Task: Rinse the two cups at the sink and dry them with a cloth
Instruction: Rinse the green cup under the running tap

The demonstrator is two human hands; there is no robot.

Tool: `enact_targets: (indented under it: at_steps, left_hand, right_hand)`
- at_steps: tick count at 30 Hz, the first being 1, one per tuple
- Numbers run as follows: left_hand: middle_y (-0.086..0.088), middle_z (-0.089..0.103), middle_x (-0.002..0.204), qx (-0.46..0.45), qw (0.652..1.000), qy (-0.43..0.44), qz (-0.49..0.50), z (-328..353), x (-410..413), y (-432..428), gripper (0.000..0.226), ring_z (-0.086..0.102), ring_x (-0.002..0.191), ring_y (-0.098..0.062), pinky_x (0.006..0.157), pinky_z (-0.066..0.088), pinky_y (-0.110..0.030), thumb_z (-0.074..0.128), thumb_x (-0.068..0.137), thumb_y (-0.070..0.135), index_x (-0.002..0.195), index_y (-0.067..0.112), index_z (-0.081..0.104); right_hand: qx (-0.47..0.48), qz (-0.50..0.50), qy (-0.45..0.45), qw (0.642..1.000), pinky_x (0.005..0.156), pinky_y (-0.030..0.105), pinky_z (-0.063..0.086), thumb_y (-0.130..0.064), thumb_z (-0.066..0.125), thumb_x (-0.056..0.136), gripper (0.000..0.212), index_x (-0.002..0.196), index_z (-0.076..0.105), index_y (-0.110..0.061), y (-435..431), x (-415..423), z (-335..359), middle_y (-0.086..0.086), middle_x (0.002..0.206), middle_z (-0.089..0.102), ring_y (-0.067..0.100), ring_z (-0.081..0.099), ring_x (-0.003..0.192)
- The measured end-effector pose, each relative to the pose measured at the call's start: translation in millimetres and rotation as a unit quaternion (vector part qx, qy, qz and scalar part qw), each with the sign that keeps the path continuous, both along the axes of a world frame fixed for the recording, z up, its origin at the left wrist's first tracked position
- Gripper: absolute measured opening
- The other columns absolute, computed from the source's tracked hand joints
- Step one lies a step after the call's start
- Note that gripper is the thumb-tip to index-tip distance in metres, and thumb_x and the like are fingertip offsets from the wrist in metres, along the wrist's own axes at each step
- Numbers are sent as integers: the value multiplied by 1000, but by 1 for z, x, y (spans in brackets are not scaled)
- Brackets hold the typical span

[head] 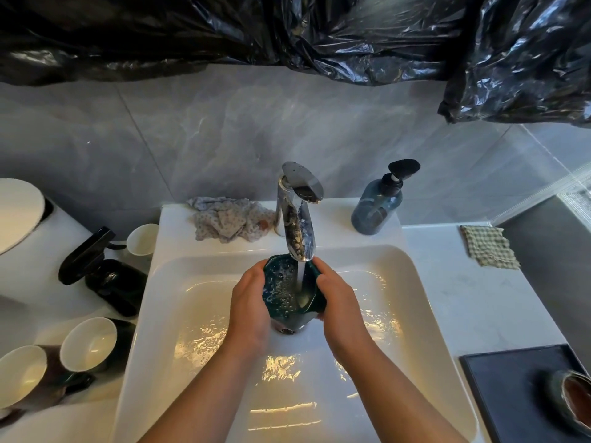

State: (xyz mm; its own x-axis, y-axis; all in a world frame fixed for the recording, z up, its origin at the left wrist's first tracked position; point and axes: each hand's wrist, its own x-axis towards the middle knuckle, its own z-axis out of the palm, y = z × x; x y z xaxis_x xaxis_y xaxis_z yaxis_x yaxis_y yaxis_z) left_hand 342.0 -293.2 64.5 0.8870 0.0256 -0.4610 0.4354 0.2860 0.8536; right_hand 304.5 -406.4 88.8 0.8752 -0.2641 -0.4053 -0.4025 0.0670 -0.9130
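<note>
A dark green cup (283, 287) is held under the chrome tap (297, 219), with water streaming into it and foam inside. My left hand (248, 308) grips its left side and my right hand (339, 302) grips its right side, both over the white sink (415, 282). A second cup (572, 401), brown inside, lies on a dark tray (505, 394) at the lower right. A crumpled patterned cloth (230, 222) lies on the sink ledge left of the tap. A folded checked cloth (489, 246) lies on the counter to the right.
A blue soap dispenser (377, 206) stands right of the tap. On the left counter stand a black pump bottle (102, 276) and three white-lined cups (89, 343). A white round lid (16, 212) is far left. Black plastic sheeting (287, 33) hangs above the grey wall.
</note>
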Motion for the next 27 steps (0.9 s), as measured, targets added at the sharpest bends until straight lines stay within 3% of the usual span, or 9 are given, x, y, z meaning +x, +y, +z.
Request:
enact_targets:
  at_steps: [3,7,11,13,16,20,22,25,27]
  left_hand:
    - [-6,73,109,61,997,-40,-23,-1,-1,2,32,69,102,-21,70,55,-24,38,106,20,112,23,69]
    - [-3,61,125,171,977,-103,-71,2,-5,2,33,61,109,-11,70,48,-9,42,101,30,126,25,62]
    - [3,48,125,211,962,-137,-107,9,-13,-3,33,52,103,12,71,41,4,42,105,22,136,25,54]
    - [9,47,124,182,964,-155,-120,10,-15,-4,32,51,109,13,73,44,1,37,107,21,134,32,50]
    - [16,45,127,159,961,-176,-143,10,-17,-3,36,51,118,-1,77,49,-4,38,102,30,136,35,46]
    - [12,50,129,233,934,-221,-159,4,-14,-1,54,51,124,-10,98,53,-28,50,82,34,136,30,51]
    - [10,52,131,278,916,-228,-181,3,-14,-2,67,53,125,-15,101,54,-37,57,72,38,138,29,51]
    - [18,53,134,292,914,-198,-200,6,-16,-8,74,54,125,-10,100,55,-33,71,69,35,137,44,42]
    - [23,55,130,295,915,-192,-199,5,-16,-11,73,56,121,-6,97,55,-27,77,72,27,130,53,41]
  right_hand:
    - [45,-8,26,999,92,41,58,-29,35,104,49,86,75,-49,-1,6,-6,-18,90,77,0,71,86]
    - [149,-55,78,984,97,51,55,-36,34,106,42,102,75,-27,-4,13,-20,0,98,79,20,72,99]
    - [251,-123,105,955,88,42,57,-42,32,107,49,110,71,-12,-1,19,-36,11,101,78,26,72,98]
    - [313,-142,108,933,80,40,57,-44,32,106,52,117,68,-9,0,21,-40,16,105,76,30,71,98]
    - [395,-156,128,896,80,42,57,-47,36,104,52,116,68,-9,3,23,-43,19,100,74,32,68,94]
    - [496,-150,125,846,68,39,63,-39,45,102,47,117,68,0,13,22,-52,21,101,73,32,72,91]
    - [520,-150,105,834,71,38,62,-31,47,101,42,106,73,1,18,21,-62,18,96,73,31,71,92]
    - [539,-146,60,828,70,35,61,-25,49,94,38,91,79,-2,27,17,-70,13,88,73,27,73,83]
    - [540,-148,38,828,67,35,61,-24,51,93,36,92,79,-1,32,15,-74,13,90,72,26,74,82]
